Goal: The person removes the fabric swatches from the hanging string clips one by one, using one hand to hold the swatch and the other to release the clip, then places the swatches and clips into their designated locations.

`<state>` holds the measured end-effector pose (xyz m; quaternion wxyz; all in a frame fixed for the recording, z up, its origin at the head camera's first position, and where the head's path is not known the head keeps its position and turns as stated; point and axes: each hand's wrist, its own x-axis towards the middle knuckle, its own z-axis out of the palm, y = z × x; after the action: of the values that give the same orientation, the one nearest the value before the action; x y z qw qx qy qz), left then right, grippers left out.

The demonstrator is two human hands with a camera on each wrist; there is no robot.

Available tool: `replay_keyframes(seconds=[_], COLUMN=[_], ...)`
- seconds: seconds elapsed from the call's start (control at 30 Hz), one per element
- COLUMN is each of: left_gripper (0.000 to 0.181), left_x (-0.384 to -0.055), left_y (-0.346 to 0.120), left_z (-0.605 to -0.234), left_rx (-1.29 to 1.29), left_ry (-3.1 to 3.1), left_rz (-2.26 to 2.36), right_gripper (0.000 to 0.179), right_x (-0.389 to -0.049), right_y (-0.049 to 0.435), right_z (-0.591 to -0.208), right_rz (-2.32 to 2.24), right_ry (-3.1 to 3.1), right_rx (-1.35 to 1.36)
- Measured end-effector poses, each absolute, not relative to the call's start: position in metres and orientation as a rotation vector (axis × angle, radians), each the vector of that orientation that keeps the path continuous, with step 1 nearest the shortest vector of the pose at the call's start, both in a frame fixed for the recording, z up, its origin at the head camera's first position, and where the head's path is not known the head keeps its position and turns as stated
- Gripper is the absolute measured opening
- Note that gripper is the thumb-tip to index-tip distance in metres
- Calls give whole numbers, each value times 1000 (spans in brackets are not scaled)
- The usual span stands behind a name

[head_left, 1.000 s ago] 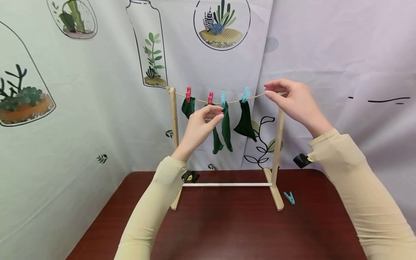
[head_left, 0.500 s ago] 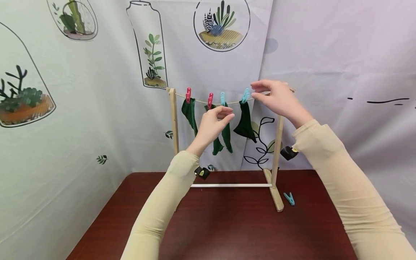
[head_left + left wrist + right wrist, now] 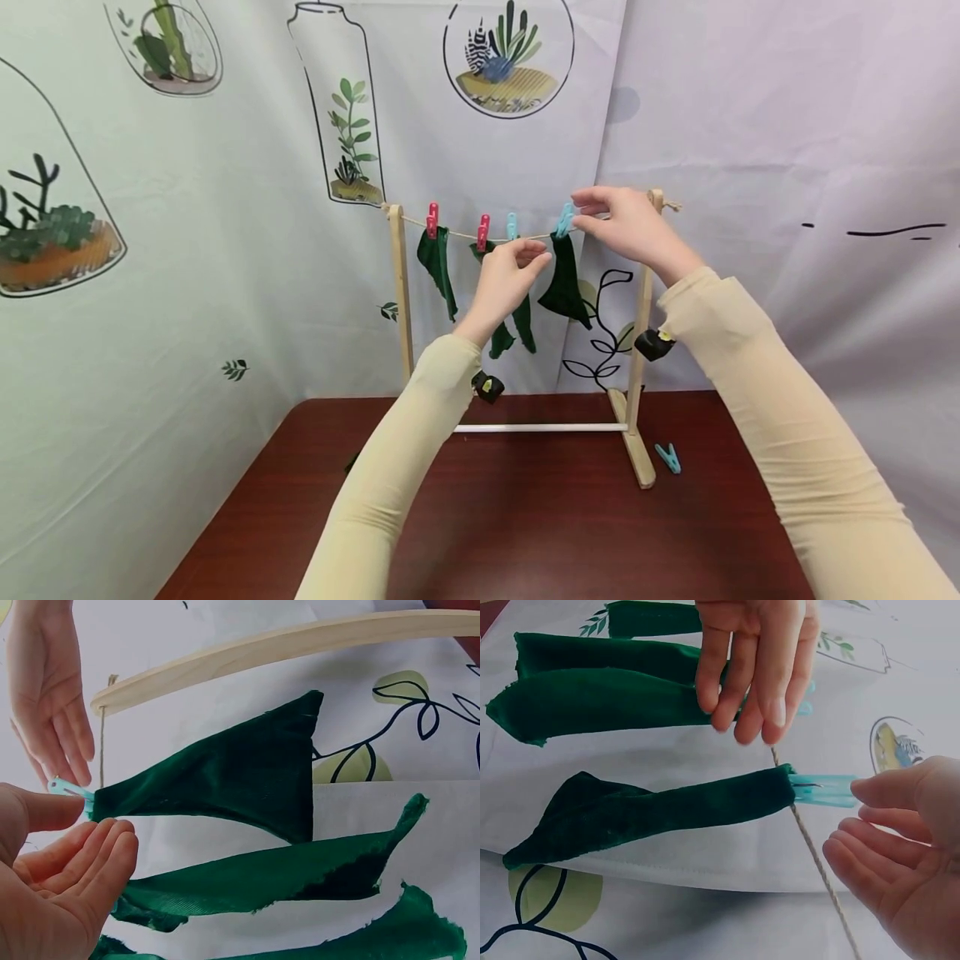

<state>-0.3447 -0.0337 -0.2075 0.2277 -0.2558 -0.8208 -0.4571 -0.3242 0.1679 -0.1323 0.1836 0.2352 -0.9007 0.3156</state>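
One blue clothespin (image 3: 825,790) grips green cloth (image 3: 705,798) — right hand (image 3: 626,223), left hand (image 3: 504,282) near.

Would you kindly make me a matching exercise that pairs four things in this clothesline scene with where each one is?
Left and right in column one, except for the hand, are as the head view shows them.

Column one:
1. right hand
2. loose clothespin
3. white rod
4. leftmost green cloth

Column two:
A. on the table, near the stand
B. hanging from a red clothespin
C. beside a blue clothespin on the cord
D. low across the stand

Pairs: 1-C, 2-A, 3-D, 4-B
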Motion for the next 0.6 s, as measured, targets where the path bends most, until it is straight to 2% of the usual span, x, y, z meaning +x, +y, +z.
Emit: replay_keyframes(seconds=[0.6], left_gripper=[31], left_x=[-353], left_y=[-25], left_z=[-206], left_rx=[-698], left_ry=[-2250], left_rz=[-1239], right_gripper=[49], right_x=[-329], right_y=[162], right_z=[-132], right_rz=[905], right_ry=[-2567], right_rx=[685])
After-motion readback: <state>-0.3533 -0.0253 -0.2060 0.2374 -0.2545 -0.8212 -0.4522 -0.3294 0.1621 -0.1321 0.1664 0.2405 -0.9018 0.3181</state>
